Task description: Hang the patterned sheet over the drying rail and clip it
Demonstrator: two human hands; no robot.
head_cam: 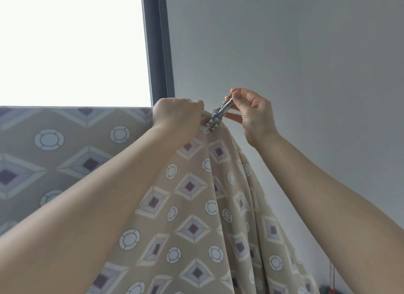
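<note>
Up at the top fold, right by the dark window frame [156,53], the patterned sheet [190,206] is beige with purple-centred diamonds and white ringed circles. It's flat on the left and bunched into folds falling down-right. Left hand [177,114] is clenched over that top edge. Right hand [253,112] pinches the handles of a metal clip [219,112], which sits diagonal: handles up-right, jaws down-left on the gathered cloth.

No lettering is showing anywhere; the patterned sheet [192,206] is carrying only diamonds and circles, nothing readable.
</note>
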